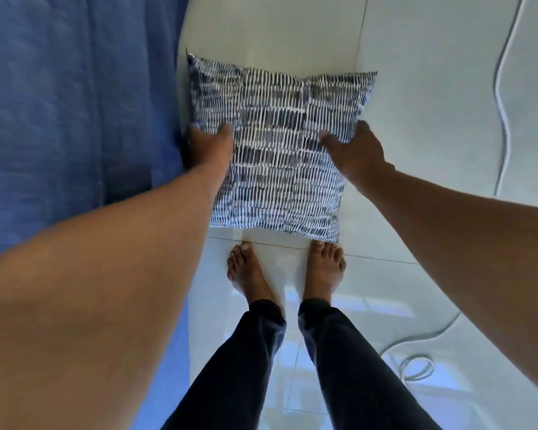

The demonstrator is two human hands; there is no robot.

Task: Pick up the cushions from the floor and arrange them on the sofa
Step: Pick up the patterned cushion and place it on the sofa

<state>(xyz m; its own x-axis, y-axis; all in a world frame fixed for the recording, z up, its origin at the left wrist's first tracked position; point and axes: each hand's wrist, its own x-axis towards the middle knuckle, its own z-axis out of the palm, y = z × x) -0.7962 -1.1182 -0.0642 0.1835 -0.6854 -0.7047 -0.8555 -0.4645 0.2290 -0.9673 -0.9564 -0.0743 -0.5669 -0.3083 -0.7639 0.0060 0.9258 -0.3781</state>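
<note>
Square fabric cushion with a dark blue and white dashed pattern (277, 153), centre frame, over the pale glossy tiled floor (416, 88), beside the blue fabric sofa (59, 103) at left. Left hand (207, 147) grips its left edge, right hand (354, 150) its right edge. Bare feet (249, 271) just below cushion.

Square cushion in woven cloth, dark grey-blue with white dashed lines (277, 150): matt, lightly creased surface. Blue fabric sofa cover (75, 103): matt, fine slubbed weave, soft folds visible. Pale tiled floor (416, 88): hard, smooth, glossy finish; reflections of window light show near the feet, thin grout lines between tiles. Grey cable (503, 119) on floor: smooth sheath, likely plastic. Dark trousers (339, 367): matt cloth.
</note>
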